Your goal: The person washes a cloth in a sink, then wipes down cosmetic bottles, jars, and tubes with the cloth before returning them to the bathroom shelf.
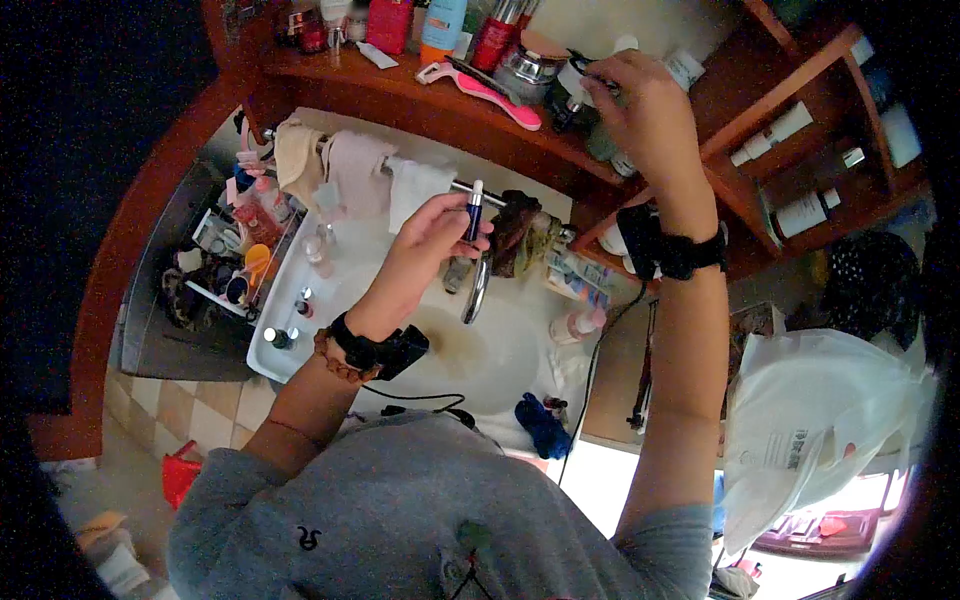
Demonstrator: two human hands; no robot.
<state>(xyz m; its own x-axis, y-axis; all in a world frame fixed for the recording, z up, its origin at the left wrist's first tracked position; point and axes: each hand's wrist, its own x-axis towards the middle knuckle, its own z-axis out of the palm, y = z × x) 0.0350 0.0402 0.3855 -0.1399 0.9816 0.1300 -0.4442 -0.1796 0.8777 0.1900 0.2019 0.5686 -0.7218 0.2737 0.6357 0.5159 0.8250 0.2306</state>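
Note:
My left hand [432, 243] is closed around a small dark blue bottle [474, 218] with a white top, held upright above the sink [385, 285] beside the curved metal faucet [479, 292]. Up at the wooden shelf [390, 85], my right hand [637, 100] has its fingers curled together among dark bottles and jars. What those fingers pinch, if anything, I cannot make out. Close to them on the left are a silver-lidded jar [527, 68] and a pink-handled brush or comb [497, 100]. Both wrists wear dark straps with a black device.
Towels [360, 165] hang on a rail behind the sink. Small bottles [280, 338] stand on its left rim, and a dark blue cloth [541, 425] lies at the front right. A cluttered drawer organizer [235, 250] is on the left; a white plastic bag [800, 430] hangs right.

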